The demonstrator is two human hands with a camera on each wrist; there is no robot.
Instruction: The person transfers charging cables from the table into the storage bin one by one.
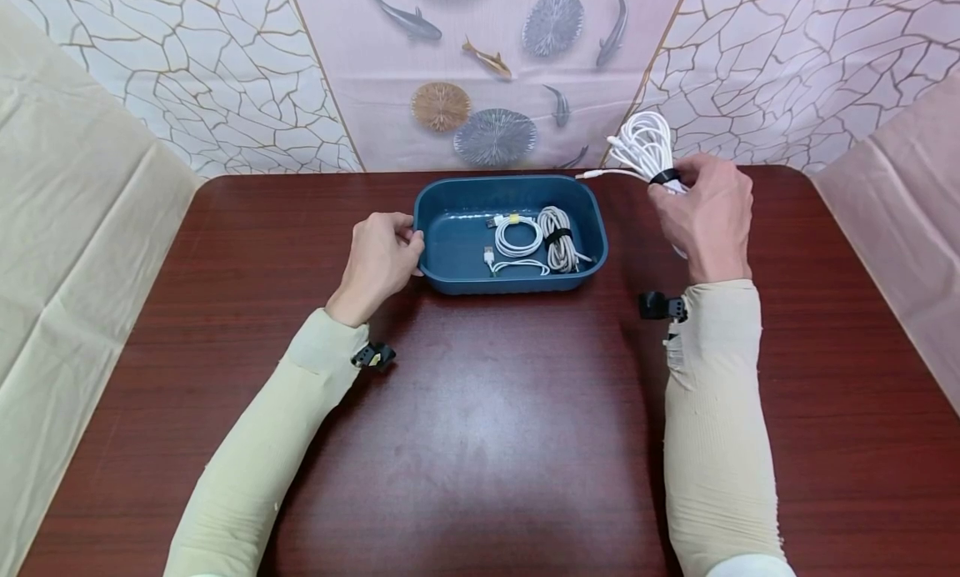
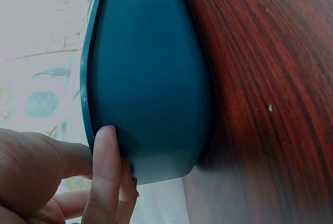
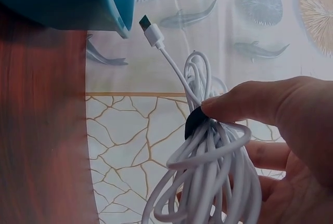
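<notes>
A blue plastic bin (image 1: 510, 287) stands toward the back of the table. My left hand (image 1: 381, 256) grips its left end, thumb over the rim and fingers against the outer wall, as the left wrist view (image 2: 106, 177) also has it. To the right of the bin, my right hand (image 1: 708, 214) holds up a coiled white USB cable (image 1: 647, 148), pinched near its black strap. In the right wrist view the cable's USB plug (image 3: 152, 33) sticks out beside the bin's rim. Inside the bin lie a small white cable coil (image 1: 517, 250), a loose cable end with a USB plug and a strapped grey-white cable (image 1: 557, 235).
The dark red-brown wooden table (image 1: 480, 444) reaches back to a patterned backdrop (image 1: 495, 85) with fish and round motifs. Pale cloth (image 1: 60, 268) hangs along the left side, and more along the right.
</notes>
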